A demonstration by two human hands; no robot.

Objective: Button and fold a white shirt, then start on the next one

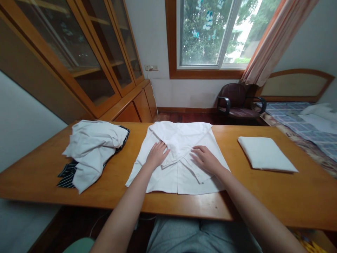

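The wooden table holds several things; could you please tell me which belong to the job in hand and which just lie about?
In hand: white shirt under left hand and right hand.
Lying about: folded white cloth, crumpled garment pile, armchair.

We count one spread shirt [181, 179], one folded cloth [265, 154], one crumpled heap [92, 144], and two hands: left hand [157, 154], right hand [206, 159].

Soft daylight comes in from the window [207, 33] at the far side (its right pane nearly blown out white), leaving the table [276, 200] evenly lit with faint glare and weak shadows, while straight lines bow at the picture's edges.
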